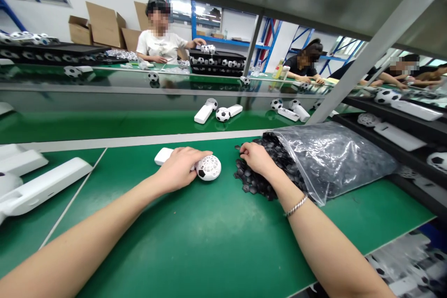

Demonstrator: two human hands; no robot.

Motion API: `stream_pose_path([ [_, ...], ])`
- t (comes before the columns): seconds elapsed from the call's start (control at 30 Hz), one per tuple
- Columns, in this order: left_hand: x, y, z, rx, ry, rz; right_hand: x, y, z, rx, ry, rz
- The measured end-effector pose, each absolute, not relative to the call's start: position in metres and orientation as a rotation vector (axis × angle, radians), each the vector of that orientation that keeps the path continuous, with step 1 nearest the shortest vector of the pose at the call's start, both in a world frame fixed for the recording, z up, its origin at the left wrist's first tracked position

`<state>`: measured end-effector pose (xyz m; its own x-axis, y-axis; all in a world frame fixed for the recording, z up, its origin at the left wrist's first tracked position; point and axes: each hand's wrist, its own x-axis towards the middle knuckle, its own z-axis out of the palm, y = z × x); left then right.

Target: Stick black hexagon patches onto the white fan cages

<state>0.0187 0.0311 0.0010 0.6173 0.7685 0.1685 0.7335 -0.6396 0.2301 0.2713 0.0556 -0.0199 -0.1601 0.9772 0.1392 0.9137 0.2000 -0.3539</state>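
Observation:
My left hand [181, 166] lies curled over a white handheld fan [208, 167] with a round football-style head, holding it down on the green table [195, 237]. The fan's white handle pokes out left of the hand. My right hand [256, 157] rests on a pile of small black hexagonal pieces [256, 181], its fingers pinched together among them. The pile spills out of a clear plastic bag [328, 158]. A silver bracelet sits on my right wrist.
More white fans lie at the left edge [38, 186] and on the conveyor belt [218, 112] beyond. Black trays [394, 135] with fans stand at the right. A metal post [370, 51] slants up. Three people sit working across the line.

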Motion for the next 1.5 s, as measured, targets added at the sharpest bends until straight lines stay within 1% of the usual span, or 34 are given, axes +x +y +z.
stream_pose_path([
  [0.13, 0.014, 0.037, -0.001, 2.734, 1.189, 0.394, 0.268, 0.049, -0.011, -1.610, -2.146, 0.427],
  [0.3, 0.013, 0.040, -0.004, 2.713, 1.161, 0.411, 0.249, 0.033, 0.002, -1.189, -1.850, 1.117],
  [0.37, 0.013, 0.040, -0.005, 2.707, 1.160, 0.419, 0.244, 0.029, 0.005, -1.103, -1.821, 1.222],
  [0.4, 0.013, 0.040, -0.005, 2.708, 1.160, 0.422, 0.243, 0.027, 0.006, -1.081, -1.848, 1.184],
  [0.5, 0.013, 0.041, -0.005, 2.718, 1.152, 0.425, 0.241, 0.024, 0.009, -1.052, -1.987, 0.840],
  [0.57, 0.013, 0.040, -0.004, 2.720, 1.150, 0.425, 0.240, 0.022, 0.010, -1.026, -2.048, 0.691],
  [0.7, 0.012, 0.038, 0.000, 2.698, 1.140, 0.418, 0.237, 0.017, 0.013, -0.974, -2.127, 0.656],
  [0.8, 0.015, 0.034, 0.001, 2.638, 1.149, 0.399, 0.233, 0.013, 0.012, -0.874, -2.302, 0.570],
  [0.9, 0.022, 0.030, -0.002, 2.551, 1.241, 0.417, 0.227, 0.009, 0.008, -0.796, -2.429, 0.508],
  [1.0, 0.029, 0.027, -0.006, 2.507, 1.334, 0.501, 0.222, 0.009, 0.003, -0.795, -2.439, 0.431],
  [1.2, 0.033, 0.023, -0.006, 2.503, 1.302, 0.573, 0.224, 0.020, -0.011, -0.922, -2.154, 0.576],
  [1.37, 0.029, 0.024, -0.005, 2.510, 1.213, 0.568, 0.221, 0.019, -0.019, -0.968, -2.066, 0.901],
  [1.5, 0.030, 0.024, -0.005, 2.487, 1.183, 0.621, 0.219, 0.020, -0.019, -0.957, -2.054, 0.914],
])
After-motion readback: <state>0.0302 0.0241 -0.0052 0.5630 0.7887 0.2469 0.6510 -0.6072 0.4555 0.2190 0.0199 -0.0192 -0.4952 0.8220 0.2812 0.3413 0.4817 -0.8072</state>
